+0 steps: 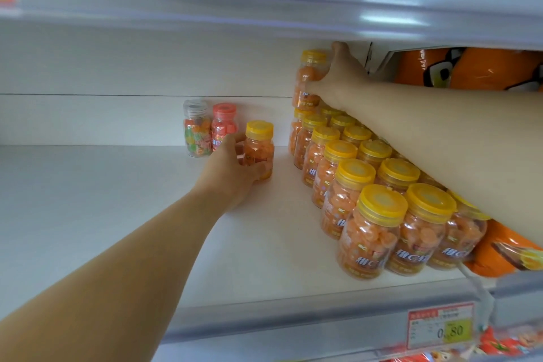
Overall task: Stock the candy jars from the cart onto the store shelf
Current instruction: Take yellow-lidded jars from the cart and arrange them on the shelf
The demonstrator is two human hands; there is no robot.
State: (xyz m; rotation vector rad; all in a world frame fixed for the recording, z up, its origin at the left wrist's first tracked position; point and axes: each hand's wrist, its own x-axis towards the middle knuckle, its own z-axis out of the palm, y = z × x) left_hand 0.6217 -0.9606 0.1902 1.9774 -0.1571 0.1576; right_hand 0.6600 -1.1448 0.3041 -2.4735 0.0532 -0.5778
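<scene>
While left hand (235,156) grips jar (258,150), right hand (335,82) holds stacked jar (308,79).

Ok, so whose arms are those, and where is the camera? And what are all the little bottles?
There is no machine here. A person wears one camera on their head, so you see their own two arms reaching out. They are filling a white store shelf. The left hand grips a yellow-lid jar of orange candy, down on the shelf. The right hand grips a second jar, raised above the back of the rows of matching jars on the right. Against the back wall stand a red-lid jar and a clear-lid jar of mixed colours. Orange bags lie further right, and a price tag hangs on the shelf's front edge.
</scene>
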